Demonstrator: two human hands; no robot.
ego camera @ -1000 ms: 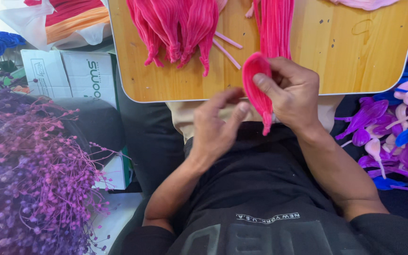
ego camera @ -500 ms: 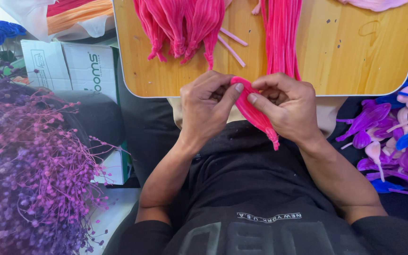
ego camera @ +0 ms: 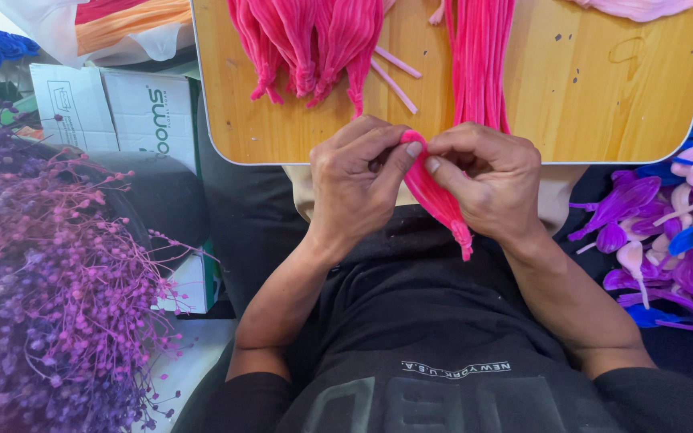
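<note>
At the near edge of the wooden worktop (ego camera: 587, 104), both hands pinch one pink petal strip (ego camera: 436, 196). The left hand (ego camera: 358, 180) and right hand (ego camera: 487, 180) have fingertips pressed together on its upper end; its long axis slants down and rightward, pointed tail hanging below the worktop edge. On the worktop lie two pink bundles (ego camera: 314, 40) and two loose pink sticks (ego camera: 395, 72). Left of the worktop stands one white cardboard box (ego camera: 114, 108), contents hidden.

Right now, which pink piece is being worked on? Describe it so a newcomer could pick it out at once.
Start at the light wooden table with rounded corners at the top of the view. Just below its near edge, the left hand and right hand meet over a black shirt. Pinched between them is a bright pink pleated fabric strip, the only pink piece off the table, hanging down to a narrow tip.
</note>
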